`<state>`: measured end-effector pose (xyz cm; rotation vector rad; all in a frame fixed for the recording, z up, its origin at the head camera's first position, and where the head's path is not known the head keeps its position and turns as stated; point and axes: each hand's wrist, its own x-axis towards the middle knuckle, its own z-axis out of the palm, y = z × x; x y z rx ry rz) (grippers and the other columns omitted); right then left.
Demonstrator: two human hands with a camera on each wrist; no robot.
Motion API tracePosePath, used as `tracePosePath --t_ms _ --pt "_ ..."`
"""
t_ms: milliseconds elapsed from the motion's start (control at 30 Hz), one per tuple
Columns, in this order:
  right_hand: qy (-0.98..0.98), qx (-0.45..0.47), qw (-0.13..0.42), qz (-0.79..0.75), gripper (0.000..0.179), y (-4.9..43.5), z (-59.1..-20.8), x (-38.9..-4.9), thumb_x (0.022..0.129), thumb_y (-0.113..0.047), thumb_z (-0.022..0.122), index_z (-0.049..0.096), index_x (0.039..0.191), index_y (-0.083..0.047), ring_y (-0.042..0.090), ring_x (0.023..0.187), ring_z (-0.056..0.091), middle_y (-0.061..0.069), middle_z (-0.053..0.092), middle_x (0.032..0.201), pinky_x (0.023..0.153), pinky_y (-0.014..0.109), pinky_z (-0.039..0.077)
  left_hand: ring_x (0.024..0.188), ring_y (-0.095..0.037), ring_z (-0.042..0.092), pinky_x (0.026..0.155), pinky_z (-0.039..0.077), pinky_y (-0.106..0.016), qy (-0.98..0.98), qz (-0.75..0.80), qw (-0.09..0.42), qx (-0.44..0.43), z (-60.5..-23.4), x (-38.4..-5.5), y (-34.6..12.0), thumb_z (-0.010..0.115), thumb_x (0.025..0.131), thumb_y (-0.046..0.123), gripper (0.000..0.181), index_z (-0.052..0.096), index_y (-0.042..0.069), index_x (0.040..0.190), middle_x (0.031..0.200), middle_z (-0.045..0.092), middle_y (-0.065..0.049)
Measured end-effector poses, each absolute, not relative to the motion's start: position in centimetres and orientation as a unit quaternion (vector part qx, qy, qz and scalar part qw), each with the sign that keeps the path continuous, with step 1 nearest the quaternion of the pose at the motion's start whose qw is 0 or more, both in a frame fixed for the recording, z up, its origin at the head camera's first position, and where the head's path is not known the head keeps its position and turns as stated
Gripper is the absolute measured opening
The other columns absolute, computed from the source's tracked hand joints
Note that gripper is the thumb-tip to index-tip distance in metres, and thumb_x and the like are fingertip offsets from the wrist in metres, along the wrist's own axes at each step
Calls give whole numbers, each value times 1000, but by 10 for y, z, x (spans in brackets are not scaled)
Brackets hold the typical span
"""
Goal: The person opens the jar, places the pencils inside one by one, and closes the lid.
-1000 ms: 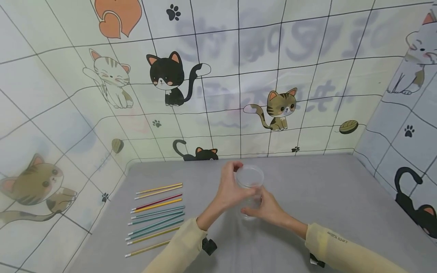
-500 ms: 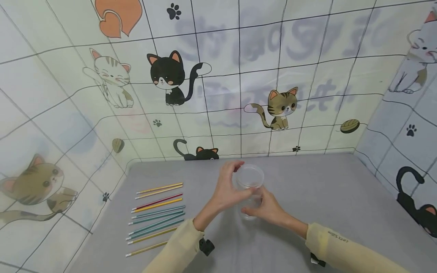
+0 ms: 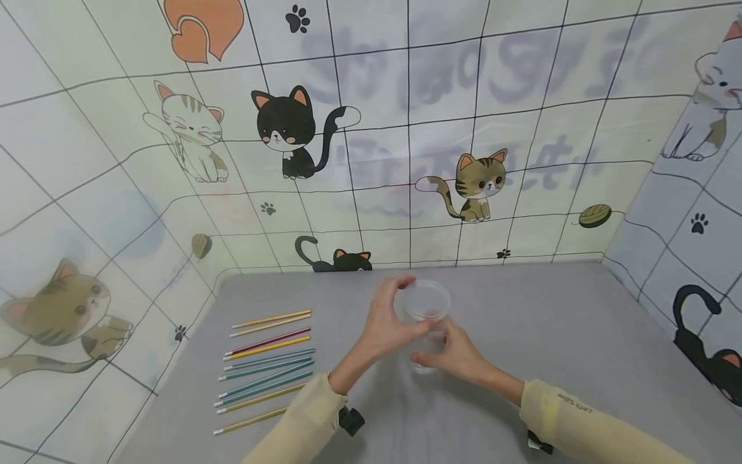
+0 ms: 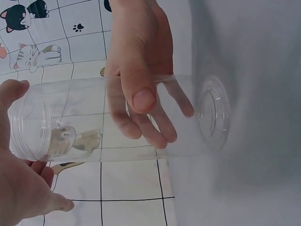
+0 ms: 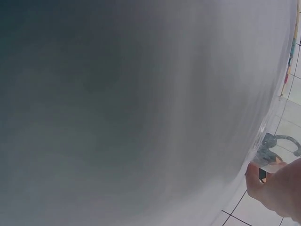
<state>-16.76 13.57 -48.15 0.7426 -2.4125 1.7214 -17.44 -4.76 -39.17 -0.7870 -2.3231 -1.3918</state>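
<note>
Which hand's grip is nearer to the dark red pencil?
Left. The left hand's grip is near the top of the clear jar, to the right of the dark red pencil. The right hand's grip is lower on the jar, farther to the right.

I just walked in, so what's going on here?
A person has a clear jar in a two-handed grip: the left hand around its upper end, the right hand lower down. The jar is upright, seemingly resting on the grey table. To the person's left lie yellow, teal and red pencils, in neither hand.
</note>
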Motion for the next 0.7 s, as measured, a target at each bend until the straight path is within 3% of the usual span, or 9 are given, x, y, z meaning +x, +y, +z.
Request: tracePosePath --t_ms 333,700 --pt "-799 238 50 550 77 135 -483 -168 75 -25 90 48 138 -8 18 114 57 5 60 131 92 54 47 113 -22 47 90 43 -39 -819 -470 202 -260 -393 -176 -41 91 67 27 65 60 6 121 117 57 -7" --pt "-798 239 43 552 77 135 -481 -167 75 -23 89 47 138 -10 19 114 58 6 59 131 91 54 48 112 -22 44 91 41 -40 -830 -462 198 -242 -388 -172 -38 90 69 30 67 58 6 123 117 56 -7"
